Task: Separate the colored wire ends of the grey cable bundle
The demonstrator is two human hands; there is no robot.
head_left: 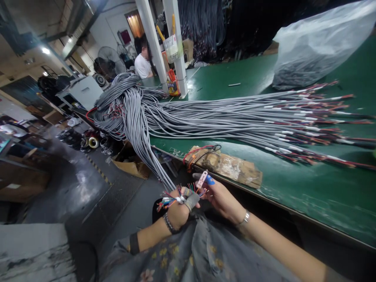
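Your left hand [176, 209] is clamped on the gray cable end [192, 199], coloured wires [192, 188] fanned above it; your right hand [221, 197] pinches a small blue-handled tool [205, 179] just beside them. Keep the fan steady, one wire at a time.

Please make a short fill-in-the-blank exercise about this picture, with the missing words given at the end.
1. The big bundle of cables lying across the table is ____ in colour.
2. The table has a ____ top.
3. The left hand grips the cable ends, whose thin wires are ____.
4. The right hand holds a small tool with a ____ handle.

Missing words: grey; green; many-coloured; blue
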